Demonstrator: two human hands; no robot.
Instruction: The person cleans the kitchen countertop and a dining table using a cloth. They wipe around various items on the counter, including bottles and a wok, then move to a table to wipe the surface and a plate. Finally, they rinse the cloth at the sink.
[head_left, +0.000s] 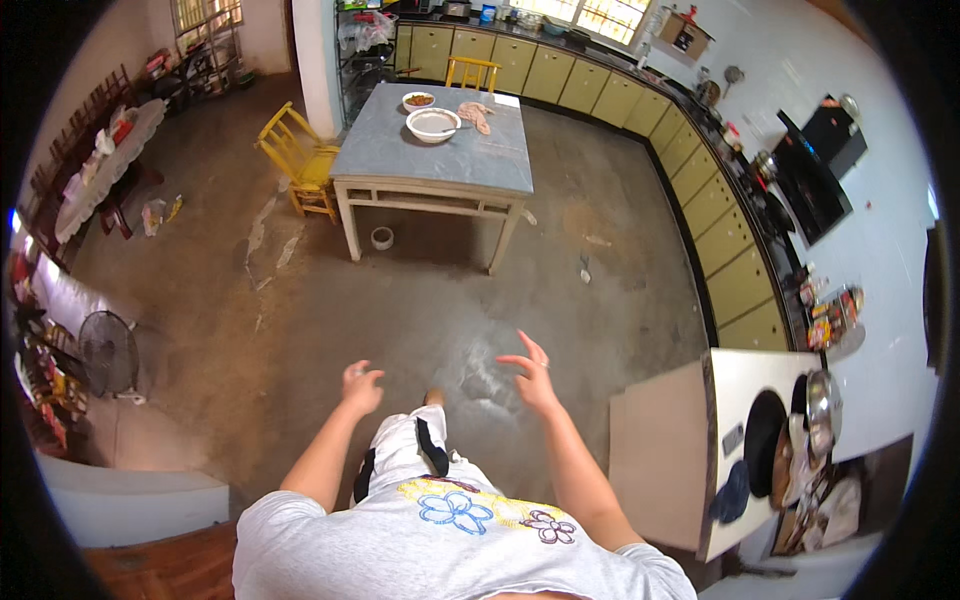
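Flowers [455, 513], one blue and one purple, are on my light gray T-shirt [320, 555]. My left hand [362, 388] is open, fingers a bit bent. My right hand [530, 374] is open too, fingers spread. Both are up over the floor [630, 330]. Well ahead is the gray counter [370, 155]. It has a big white bowl [433, 124], a small bowl of food [418, 101] and a pink cloth [475, 116]. A yellow chair [298, 152] stands just beside it.
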